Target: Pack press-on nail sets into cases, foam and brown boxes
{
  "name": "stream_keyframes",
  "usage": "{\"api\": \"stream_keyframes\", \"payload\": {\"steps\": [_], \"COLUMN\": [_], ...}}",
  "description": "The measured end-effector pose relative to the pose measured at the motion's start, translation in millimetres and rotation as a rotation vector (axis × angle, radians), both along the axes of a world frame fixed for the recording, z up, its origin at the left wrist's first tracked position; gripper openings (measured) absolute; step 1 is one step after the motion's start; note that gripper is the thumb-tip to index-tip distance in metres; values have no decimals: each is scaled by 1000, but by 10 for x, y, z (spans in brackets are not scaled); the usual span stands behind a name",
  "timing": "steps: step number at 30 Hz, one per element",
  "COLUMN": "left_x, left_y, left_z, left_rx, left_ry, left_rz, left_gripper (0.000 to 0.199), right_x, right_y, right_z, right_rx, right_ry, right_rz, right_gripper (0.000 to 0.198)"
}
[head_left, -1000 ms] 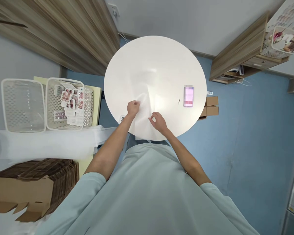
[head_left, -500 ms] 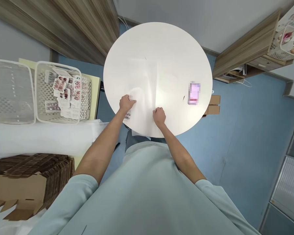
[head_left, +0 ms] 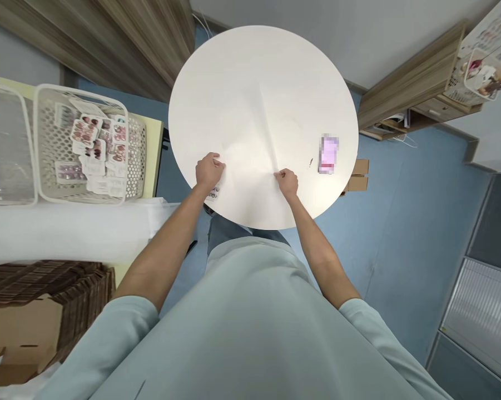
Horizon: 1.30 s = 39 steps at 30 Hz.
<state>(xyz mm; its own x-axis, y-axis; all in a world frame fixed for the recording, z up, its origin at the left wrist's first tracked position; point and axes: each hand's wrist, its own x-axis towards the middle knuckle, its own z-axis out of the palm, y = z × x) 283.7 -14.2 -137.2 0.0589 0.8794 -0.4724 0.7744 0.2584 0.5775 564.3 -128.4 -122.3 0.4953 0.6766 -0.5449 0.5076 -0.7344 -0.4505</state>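
A thin, translucent white sheet [head_left: 248, 147] lies over the near middle of the round white table [head_left: 317, 89], its outline faint against the top. Its right edge stands up in a long crease. My right hand [head_left: 287, 182] pinches that edge between thumb and fingers. At the left side of the sheet, my left hand [head_left: 209, 171] has its fingers bent and the thumb close to them, closed on the sheet. A small clear pack of press-on nails [head_left: 213, 193] lies just below the left hand, partly covered by the wrist.
A blurred pink phone-like object [head_left: 328, 154] lies on the table's right side, beside a small dark mark [head_left: 311, 163]. On the left, a white basket [head_left: 135, 153] holds several nail packs. Flattened cardboard [head_left: 83, 300] is stacked below it. Brown boxes [head_left: 358, 183] stand on the floor at right.
My right hand has moved right and slightly up with the sheet's edge, spreading it wider. My left hand has shifted a little left. The whole view has shifted slightly.
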Motion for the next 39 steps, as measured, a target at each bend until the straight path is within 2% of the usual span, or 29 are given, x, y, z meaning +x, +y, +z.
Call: {"api": "stream_keyframes", "payload": {"steps": [2, 8, 11, 14, 19, 22, 26, 31, 39], "left_x": [-203, -770, -863, -856, -641, -342, 147, 483, 509], "left_y": [-97, -572, -750, -827, -979, -1201, -1526, -1730, -1775], "left_z": [39, 101, 66, 33, 84, 148, 159, 36, -18], "left_rx": [39, 89, 97, 118, 143, 162, 167, 155, 147], "left_ry": [-5, 11, 69, 111, 148, 41, -93, -91, -90], "left_rz": [-104, -552, -656, -677, -625, -606, -676, -715, -703], "left_gripper": [44, 59, 69, 77, 88, 85, 76, 79, 76], "right_x": [39, 123, 153, 189, 238, 233, 207, 187, 2], "right_y": [0, 5, -43, -190, -642, -938, -1224, -1357, -1361], "right_z": [-6, -32, -17, 27, 106, 132, 135, 122, 322], "right_rx": [5, 34, 43, 41, 25, -3, -43, -45, 14], "right_ry": [-10, -45, -33, -27, -17, -14, -1, -3, 27], "right_rz": [-2, -30, -32, -25, 6, 9, -5, 5, 119], "right_gripper": [17, 24, 25, 30, 33, 33, 29, 22, 21]}}
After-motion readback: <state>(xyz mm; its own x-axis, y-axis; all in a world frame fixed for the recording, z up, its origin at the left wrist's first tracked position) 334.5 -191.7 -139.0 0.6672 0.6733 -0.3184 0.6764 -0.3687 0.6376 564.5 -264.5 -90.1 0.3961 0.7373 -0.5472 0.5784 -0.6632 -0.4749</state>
